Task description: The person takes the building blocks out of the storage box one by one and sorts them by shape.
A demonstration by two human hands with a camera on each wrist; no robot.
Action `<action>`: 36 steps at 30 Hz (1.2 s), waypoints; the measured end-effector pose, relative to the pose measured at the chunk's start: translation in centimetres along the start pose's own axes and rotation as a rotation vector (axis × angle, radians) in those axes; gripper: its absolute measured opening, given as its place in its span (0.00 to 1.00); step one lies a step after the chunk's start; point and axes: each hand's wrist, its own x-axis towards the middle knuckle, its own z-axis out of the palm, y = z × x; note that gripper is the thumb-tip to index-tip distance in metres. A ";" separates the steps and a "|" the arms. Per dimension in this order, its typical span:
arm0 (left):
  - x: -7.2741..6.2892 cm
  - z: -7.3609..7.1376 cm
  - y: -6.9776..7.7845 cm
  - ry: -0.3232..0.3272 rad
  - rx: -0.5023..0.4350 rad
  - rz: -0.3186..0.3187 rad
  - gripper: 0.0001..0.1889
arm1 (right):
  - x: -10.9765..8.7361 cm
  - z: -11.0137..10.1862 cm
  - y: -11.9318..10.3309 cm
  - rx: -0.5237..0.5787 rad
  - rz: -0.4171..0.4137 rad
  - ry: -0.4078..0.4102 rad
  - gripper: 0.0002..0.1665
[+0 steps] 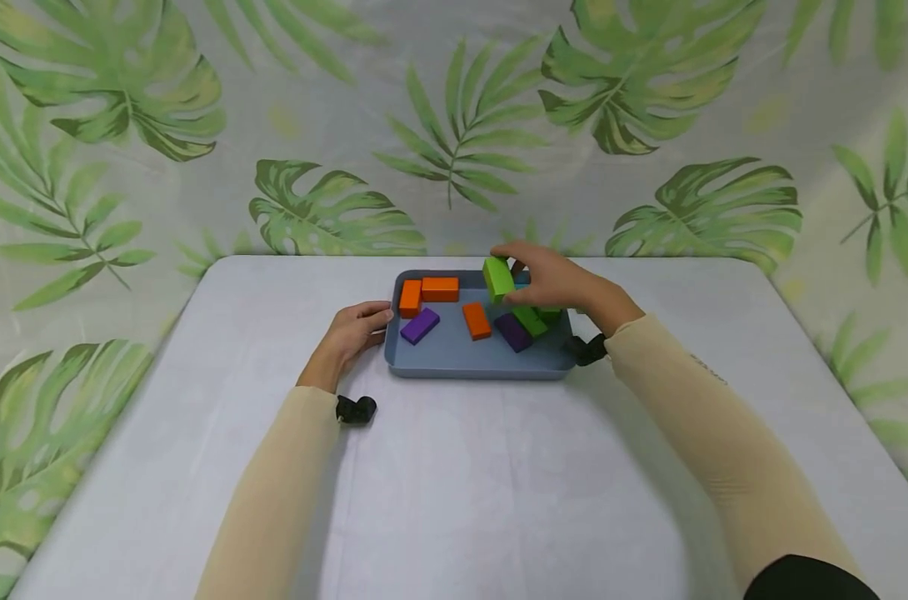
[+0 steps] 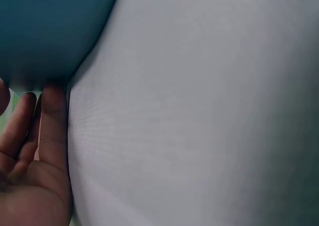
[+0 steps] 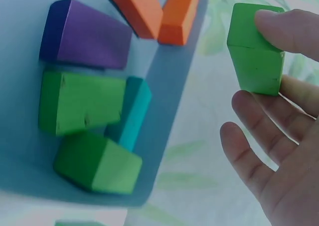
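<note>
My right hand (image 1: 555, 279) pinches a bright green block (image 1: 498, 279) between thumb and fingers, raised over the back right part of a grey-blue tray (image 1: 442, 357). In the right wrist view the thumb lies on one end of the green block (image 3: 259, 51), with fingers against its other side. Below, in the tray's right part, are two green blocks (image 3: 89, 101), a dark purple block (image 3: 94, 36) and a teal block (image 3: 134, 113). My left hand (image 1: 355, 333) is at the tray's left wall, its straight fingers (image 2: 52, 131) right against the tray's side in the left wrist view.
Two orange blocks (image 1: 441, 289) sit in the tray's back left corner, with a purple block (image 1: 420, 326) in front. Another orange block (image 1: 476, 321) lies near the tray's middle. The tray stands on a white-covered table (image 1: 439, 483), before a leaf-patterned curtain (image 1: 469, 125).
</note>
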 end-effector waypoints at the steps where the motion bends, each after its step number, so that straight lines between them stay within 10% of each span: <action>1: 0.0 0.0 0.0 0.000 -0.001 -0.004 0.25 | -0.3 -0.2 0.2 0.002 0.007 0.006 0.46; 23: 0.0 0.1 -0.2 0.012 0.016 -0.015 0.24 | -9.3 -3.2 6.4 -0.044 0.062 0.203 0.43; 36: -0.1 0.1 -0.1 0.011 0.020 -0.003 0.24 | -11.1 -5.0 10.0 0.007 0.209 0.197 0.45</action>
